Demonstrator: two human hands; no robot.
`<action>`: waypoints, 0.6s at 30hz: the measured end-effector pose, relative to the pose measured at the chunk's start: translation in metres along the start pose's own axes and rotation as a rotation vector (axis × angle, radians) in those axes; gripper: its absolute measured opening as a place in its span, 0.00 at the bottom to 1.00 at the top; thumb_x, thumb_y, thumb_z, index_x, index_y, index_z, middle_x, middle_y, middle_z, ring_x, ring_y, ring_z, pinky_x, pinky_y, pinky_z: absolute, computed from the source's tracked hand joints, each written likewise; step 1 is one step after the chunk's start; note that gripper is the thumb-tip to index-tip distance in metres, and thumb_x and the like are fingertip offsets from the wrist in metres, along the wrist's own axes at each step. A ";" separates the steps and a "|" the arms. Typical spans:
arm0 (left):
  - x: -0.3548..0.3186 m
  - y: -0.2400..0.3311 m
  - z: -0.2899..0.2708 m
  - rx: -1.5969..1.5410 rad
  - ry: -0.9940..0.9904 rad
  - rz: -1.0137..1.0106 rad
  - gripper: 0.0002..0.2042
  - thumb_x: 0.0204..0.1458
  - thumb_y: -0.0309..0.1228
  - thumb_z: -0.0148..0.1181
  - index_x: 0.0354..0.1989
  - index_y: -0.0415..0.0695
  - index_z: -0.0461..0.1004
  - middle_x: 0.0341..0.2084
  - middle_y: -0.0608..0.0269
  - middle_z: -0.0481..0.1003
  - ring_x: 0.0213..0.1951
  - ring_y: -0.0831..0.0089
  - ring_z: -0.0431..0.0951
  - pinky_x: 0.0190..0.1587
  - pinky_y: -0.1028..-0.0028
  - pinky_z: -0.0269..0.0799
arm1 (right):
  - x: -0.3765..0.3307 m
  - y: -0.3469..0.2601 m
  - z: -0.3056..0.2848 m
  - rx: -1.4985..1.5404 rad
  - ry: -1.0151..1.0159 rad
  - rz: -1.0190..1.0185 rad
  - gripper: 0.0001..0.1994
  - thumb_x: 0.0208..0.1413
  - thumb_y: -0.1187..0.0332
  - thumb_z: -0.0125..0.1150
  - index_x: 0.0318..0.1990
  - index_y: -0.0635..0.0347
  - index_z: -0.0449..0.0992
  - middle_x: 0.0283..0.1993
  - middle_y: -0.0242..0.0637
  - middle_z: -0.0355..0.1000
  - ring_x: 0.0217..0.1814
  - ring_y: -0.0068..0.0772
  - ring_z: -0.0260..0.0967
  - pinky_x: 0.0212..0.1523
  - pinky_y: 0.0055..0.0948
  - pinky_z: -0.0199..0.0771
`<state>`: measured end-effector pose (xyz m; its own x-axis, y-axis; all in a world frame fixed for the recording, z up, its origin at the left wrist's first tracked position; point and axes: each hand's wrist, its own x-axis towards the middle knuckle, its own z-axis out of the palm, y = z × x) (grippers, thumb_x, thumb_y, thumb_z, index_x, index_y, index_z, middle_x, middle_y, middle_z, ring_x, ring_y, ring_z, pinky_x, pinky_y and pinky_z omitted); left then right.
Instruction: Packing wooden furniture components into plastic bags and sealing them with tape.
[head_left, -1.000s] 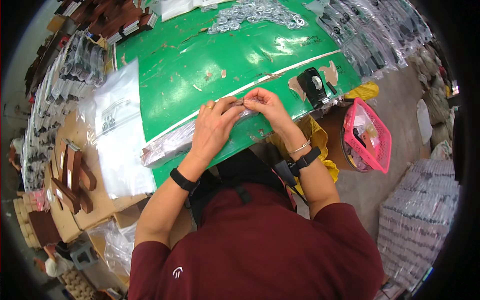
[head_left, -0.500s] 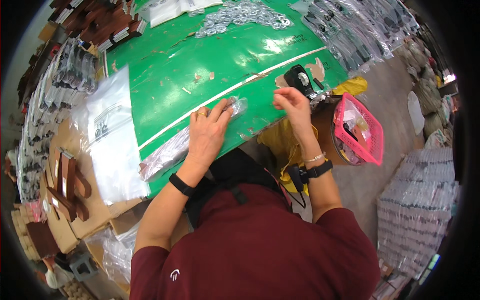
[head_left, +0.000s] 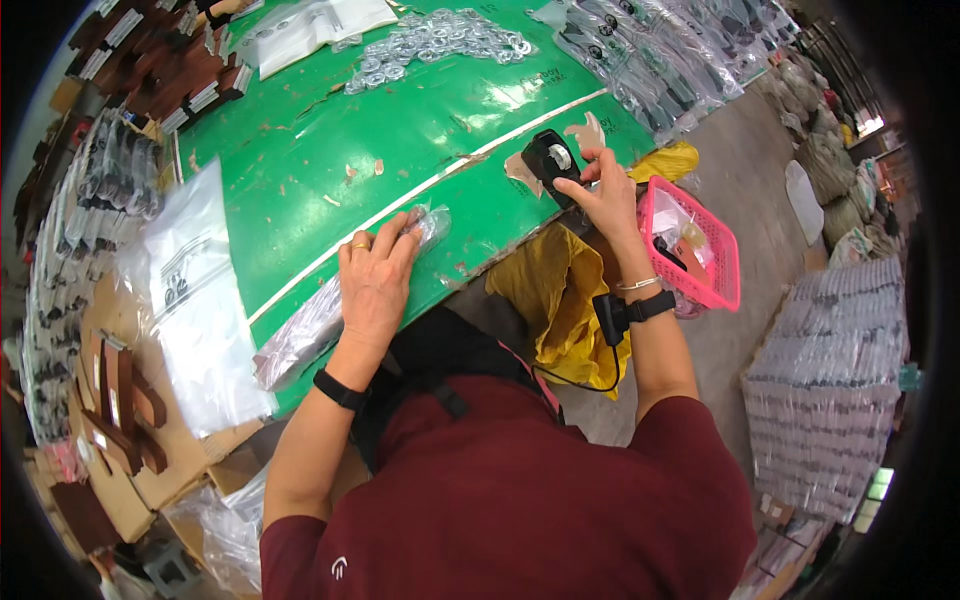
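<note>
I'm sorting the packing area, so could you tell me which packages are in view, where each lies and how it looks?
Long clear bag: under the left hand, green table's near edge.
Flat clear bags: left of table, stacked.
Clear packets: far right, dark contents, overlapping.

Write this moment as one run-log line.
left hand: pressing clear plastic bag flat on green table | right hand: at black tape dispenser

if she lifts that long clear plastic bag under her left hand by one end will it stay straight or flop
Probably flop: the long clear plastic bag looks thin and crinkled, lying slack along the edge of the green table. It likely feels light, as the left hand pins it flat with just the palm. The glossy film may slide easily on that smooth top; what is inside cannot be made out.
</note>
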<state>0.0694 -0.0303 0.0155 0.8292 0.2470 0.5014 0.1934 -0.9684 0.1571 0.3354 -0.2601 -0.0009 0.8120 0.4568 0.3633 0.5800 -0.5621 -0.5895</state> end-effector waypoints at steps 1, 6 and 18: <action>-0.001 0.000 0.000 0.002 0.001 -0.001 0.08 0.56 0.32 0.62 0.42 0.49 0.80 0.50 0.73 0.77 0.40 0.65 0.74 0.43 0.65 0.67 | 0.001 -0.002 0.001 -0.079 -0.013 0.026 0.30 0.42 0.50 0.77 0.49 0.55 0.73 0.31 0.30 0.74 0.38 0.35 0.73 0.42 0.39 0.66; 0.001 0.000 -0.001 0.028 0.011 0.003 0.08 0.56 0.32 0.62 0.43 0.50 0.79 0.50 0.73 0.77 0.40 0.65 0.74 0.42 0.65 0.66 | 0.013 0.006 0.012 0.088 -0.024 0.144 0.29 0.44 0.50 0.75 0.48 0.56 0.74 0.27 0.27 0.74 0.34 0.32 0.73 0.41 0.37 0.63; 0.000 -0.001 0.001 0.009 0.019 0.003 0.07 0.55 0.32 0.62 0.42 0.50 0.79 0.49 0.73 0.77 0.39 0.65 0.74 0.41 0.66 0.66 | -0.048 0.020 -0.034 0.743 -0.119 0.366 0.12 0.58 0.69 0.67 0.48 0.58 0.76 0.24 0.16 0.66 0.27 0.08 0.57 0.30 0.14 0.52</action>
<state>0.0700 -0.0297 0.0150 0.8197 0.2444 0.5180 0.1954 -0.9695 0.1483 0.3105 -0.3171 -0.0055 0.9045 0.4264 0.0022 0.0532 -0.1076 -0.9928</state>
